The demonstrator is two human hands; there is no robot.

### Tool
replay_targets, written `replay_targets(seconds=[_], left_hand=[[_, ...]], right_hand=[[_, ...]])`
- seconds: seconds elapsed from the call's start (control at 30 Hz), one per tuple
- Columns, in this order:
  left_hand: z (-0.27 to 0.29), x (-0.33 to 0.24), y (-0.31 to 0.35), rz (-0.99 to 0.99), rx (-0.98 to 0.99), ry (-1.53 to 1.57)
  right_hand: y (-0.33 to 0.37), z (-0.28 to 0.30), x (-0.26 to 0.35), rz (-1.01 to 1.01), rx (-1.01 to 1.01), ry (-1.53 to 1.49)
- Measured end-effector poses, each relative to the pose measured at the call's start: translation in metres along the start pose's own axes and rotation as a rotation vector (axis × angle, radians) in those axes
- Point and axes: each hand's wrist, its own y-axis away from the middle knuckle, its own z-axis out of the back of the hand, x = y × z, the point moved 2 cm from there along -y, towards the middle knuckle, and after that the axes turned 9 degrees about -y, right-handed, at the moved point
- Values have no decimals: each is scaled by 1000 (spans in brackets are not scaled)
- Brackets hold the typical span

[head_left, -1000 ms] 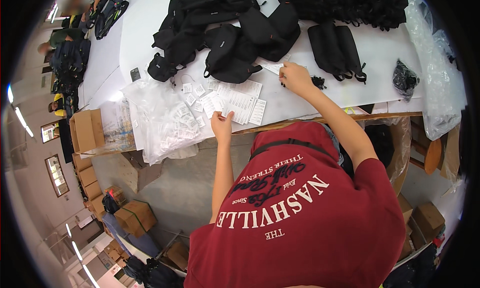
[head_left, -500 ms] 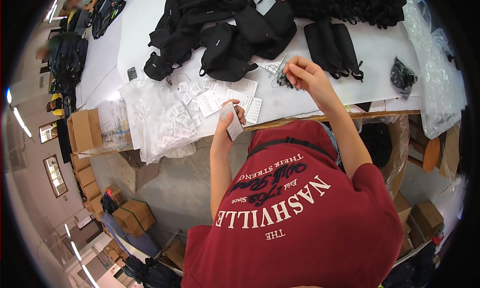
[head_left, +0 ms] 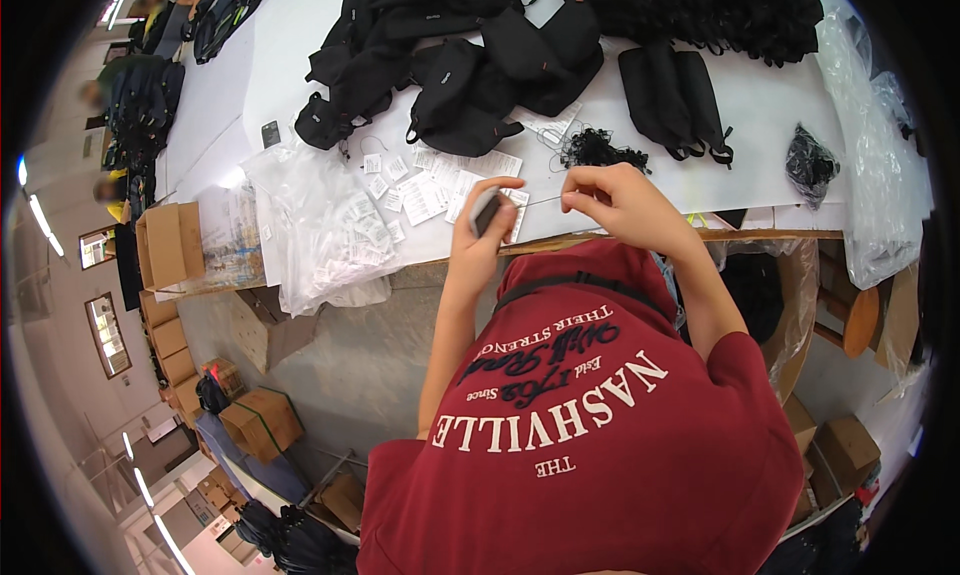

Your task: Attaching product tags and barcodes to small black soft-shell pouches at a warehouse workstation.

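My left hand (head_left: pixel 467 258) is closed on a small hang tag (head_left: pixel 487 213) with a dark face and pale edge, above the table's near edge; whether several are stacked is unclear. Between the pinched fingers of my right hand (head_left: pixel 630 207) is a thin dark string (head_left: pixel 543 202), stretched across toward the tag. Just beyond that hand lies a tangled heap of black strings (head_left: pixel 603 149). White printed labels (head_left: pixel 425 197) are spread on the table behind my left hand. Black fabric pouches (head_left: pixel 465 100) are piled farther back.
A clear plastic bag of labels (head_left: pixel 320 230) hangs over the table's front edge at left. Two black pouches (head_left: pixel 672 100) and a small bagged black bundle (head_left: pixel 811 165) lie to the right, near plastic sheeting (head_left: pixel 870 175). Cardboard boxes (head_left: pixel 262 420) stand on the left; people work at far left.
My right hand has come down from the string heap toward my left hand, drawing out one string. My left hand has risen slightly and turned the tag so its dark face shows.
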Motion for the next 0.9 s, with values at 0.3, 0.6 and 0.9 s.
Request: replay_targets(seconds=[0.3,0.6,0.9], left_hand=[[0,-20,11,-41,21,-257],[-11,-10,8,-19,-66,-236],[-20,-15,10,-33,-105,82]], right_hand=[[3,-26,-26,160,-56,-112],[-5,-46,-30,-14,53,-508],[6,-37,-8,137,-262,-341]])
